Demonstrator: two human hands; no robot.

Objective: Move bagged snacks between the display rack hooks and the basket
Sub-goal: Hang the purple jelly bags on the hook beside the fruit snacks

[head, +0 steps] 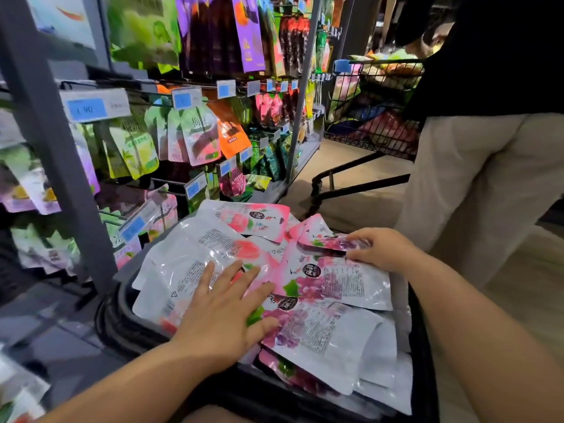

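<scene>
Dozens of flat snack bags (320,331) lie heaped in a black basket (122,328) low in front, pink, purple and white, overlapping at all angles and spilling over its far edge. The left hand (219,312) rests palm down on the heap, fingers straight and spread across a white-backed bag (183,257). The right hand (381,248) is at the far right of the pile, its fingers curled and pinching the edge of a small pink bag (323,239) that lies on top of the others.

Just left of the basket stands the rack (198,132), its hooks hung with rows of green, pink, orange and purple bags, each row fronted by blue price tags (91,108). A grey post (55,141) rises at the rack's near end. The floor (351,166) is pale beige. Beyond the basket, a wire cart (375,111) holds mixed packets, and a person (473,178) in a black top and beige trousers stands beside it.
</scene>
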